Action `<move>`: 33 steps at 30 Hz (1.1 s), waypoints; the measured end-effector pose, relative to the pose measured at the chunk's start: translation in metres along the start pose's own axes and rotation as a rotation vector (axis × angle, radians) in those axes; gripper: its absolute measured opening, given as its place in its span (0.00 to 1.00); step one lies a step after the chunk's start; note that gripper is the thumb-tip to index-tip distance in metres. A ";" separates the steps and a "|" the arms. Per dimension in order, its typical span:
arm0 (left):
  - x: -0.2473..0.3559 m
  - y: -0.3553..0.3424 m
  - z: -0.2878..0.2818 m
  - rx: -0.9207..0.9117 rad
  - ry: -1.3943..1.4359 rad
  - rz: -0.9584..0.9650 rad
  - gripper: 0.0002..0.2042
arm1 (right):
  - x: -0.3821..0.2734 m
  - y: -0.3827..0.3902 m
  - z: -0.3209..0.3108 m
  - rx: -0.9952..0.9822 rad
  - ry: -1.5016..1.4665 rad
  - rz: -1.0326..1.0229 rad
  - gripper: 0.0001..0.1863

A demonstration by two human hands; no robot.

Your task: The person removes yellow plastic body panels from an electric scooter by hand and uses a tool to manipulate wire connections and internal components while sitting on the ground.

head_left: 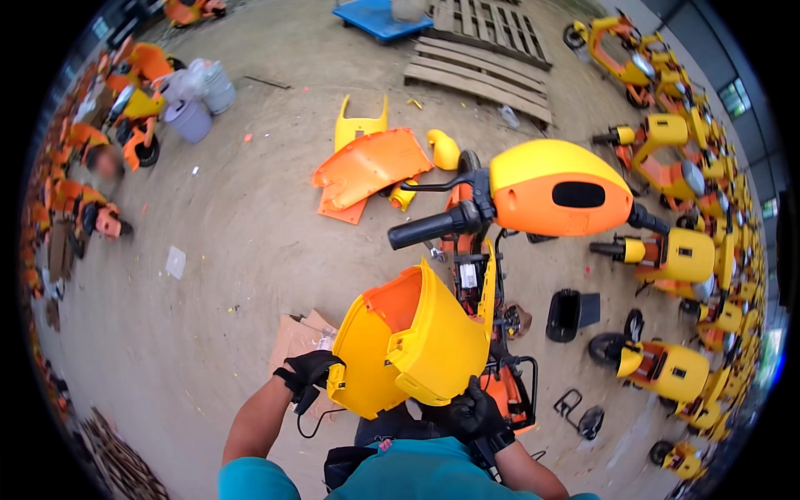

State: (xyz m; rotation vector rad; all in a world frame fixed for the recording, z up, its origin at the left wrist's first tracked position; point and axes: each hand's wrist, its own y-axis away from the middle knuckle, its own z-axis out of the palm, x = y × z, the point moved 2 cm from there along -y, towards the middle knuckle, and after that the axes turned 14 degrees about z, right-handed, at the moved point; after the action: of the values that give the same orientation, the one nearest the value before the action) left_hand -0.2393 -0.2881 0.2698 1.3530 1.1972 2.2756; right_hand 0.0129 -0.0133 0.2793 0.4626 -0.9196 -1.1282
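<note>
Centrally, a person in a teal shirt [417, 477], seen from above through a round fisheye view, holds a large curved yellow body panel [446, 350] in front of their waist with both hands. The panel is hollow, with an orange inner face showing through its open top, and it sits just beside a partly stripped scooter [469, 277], overlapping it from this viewpoint; whether the two touch is hard to tell.

The left hand [308, 372], in a black glove, has its fingers closed over the panel's left edge. The right hand [478, 413], also in a black glove, has its fingers curled at the panel's lower right edge, pinching it. A thin black cable [312, 435] loops below the left hand.

Above the panel, the scooter's black handlebar grip [429, 229] points left, next to a rounded yellow and orange front cover [560, 187] with a dark oval window. Beyond it, on the bare floor [242, 200], lie an orange curved panel [379, 171] and a yellow forked piece [358, 129]. Flattened cardboard [293, 337] lies near the left hand, and a black tray-like part [564, 315] rests right of the scooter. Wooden pallets [479, 77] are at the top, and rows of yellow scooters [679, 254] line the right side.
</note>
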 end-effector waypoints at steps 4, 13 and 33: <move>-0.026 0.002 0.023 -0.010 0.105 0.012 0.12 | -0.009 0.009 0.004 0.002 0.077 -0.008 0.11; -0.023 0.038 0.063 0.131 -0.045 0.328 0.09 | -0.005 0.075 0.008 -0.090 0.181 0.001 0.16; -0.172 0.298 0.212 0.817 -1.051 0.875 0.08 | 0.010 0.130 -0.124 0.085 0.949 -0.148 0.13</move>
State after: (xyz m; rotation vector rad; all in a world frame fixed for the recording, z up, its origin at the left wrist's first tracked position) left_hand 0.0852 -0.4623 0.4353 3.2330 1.2088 0.8025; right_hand 0.1889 0.0132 0.3074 1.0308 -0.0972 -0.8442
